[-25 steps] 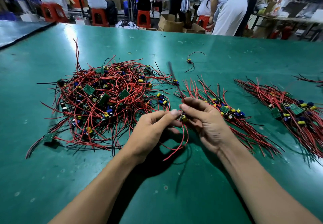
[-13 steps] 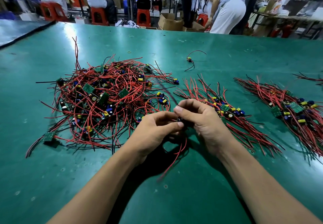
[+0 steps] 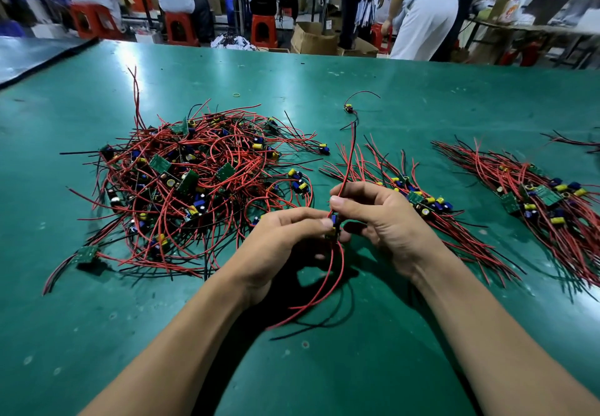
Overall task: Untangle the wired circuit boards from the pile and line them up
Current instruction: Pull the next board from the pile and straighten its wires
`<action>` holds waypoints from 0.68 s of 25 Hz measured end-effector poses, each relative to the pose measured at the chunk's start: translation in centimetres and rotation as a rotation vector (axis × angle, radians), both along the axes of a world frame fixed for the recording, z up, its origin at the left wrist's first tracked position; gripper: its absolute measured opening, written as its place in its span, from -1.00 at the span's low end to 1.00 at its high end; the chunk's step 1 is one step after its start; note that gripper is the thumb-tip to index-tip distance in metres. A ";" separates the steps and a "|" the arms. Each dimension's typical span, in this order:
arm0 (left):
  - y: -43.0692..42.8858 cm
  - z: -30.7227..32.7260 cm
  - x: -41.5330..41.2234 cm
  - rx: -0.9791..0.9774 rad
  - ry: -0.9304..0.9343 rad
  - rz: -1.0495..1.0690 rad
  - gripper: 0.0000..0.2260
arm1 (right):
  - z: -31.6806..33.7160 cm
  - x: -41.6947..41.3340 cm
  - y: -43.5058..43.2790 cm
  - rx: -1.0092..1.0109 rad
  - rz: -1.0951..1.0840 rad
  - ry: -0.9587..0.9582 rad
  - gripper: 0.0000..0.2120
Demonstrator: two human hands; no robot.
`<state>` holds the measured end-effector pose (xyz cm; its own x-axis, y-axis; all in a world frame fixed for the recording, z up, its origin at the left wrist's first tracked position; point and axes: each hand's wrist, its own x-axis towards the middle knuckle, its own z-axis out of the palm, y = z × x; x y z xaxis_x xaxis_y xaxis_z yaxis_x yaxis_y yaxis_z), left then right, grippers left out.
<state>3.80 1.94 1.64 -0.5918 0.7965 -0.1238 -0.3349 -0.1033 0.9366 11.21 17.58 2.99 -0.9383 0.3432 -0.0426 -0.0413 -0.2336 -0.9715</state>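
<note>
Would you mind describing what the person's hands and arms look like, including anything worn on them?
Both arms are bare up to the frame's bottom edge: no sleeves, gloves, watch or bracelet show. The left hand and right hand carry no rings that I can see, and the visible nails are short and unpainted.

My left hand (image 3: 279, 240) and right hand (image 3: 386, 217) are bare, no gloves, no rings; both my forearms are uncovered, no sleeves, no watch, nails cut short.
</note>
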 end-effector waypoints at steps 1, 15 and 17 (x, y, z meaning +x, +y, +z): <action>0.0 0.0 0.1 -0.011 0.006 0.003 -0.76 | 0.1 0.1 0.1 0.052 0.005 0.001 -0.81; 0.3 0.4 0.6 -0.111 0.121 0.103 -0.90 | -0.6 0.2 0.5 0.290 0.114 0.042 -0.86; 0.4 0.6 0.7 -0.132 0.138 0.141 -0.90 | -0.7 0.1 0.6 0.314 0.111 0.005 -0.82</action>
